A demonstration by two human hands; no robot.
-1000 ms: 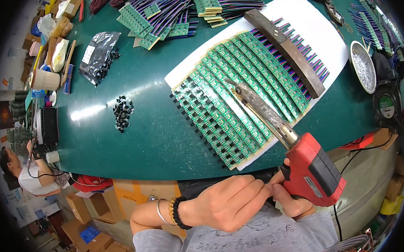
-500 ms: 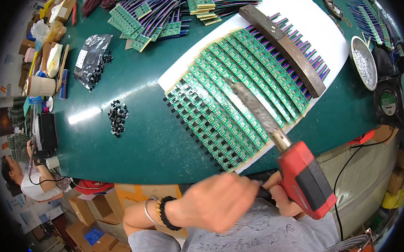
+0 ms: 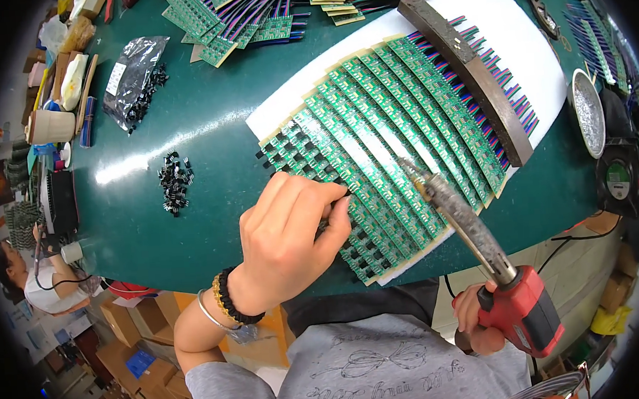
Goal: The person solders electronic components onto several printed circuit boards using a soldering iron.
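Evidently the left hand (image 3: 281, 234) reaches over the rows of green circuit boards (image 3: 394, 116) at the centre of the frame, thumb and index finger pinched on a small black component (image 3: 347, 193). At lower right, the right hand (image 3: 478, 328) has its fingers wrapped round a red soldering gun (image 3: 526, 315) (its tip slanting up-left above the boards), while a pile of black parts (image 3: 176, 183) lies left of centre on the green worktop (image 3: 213, 241).
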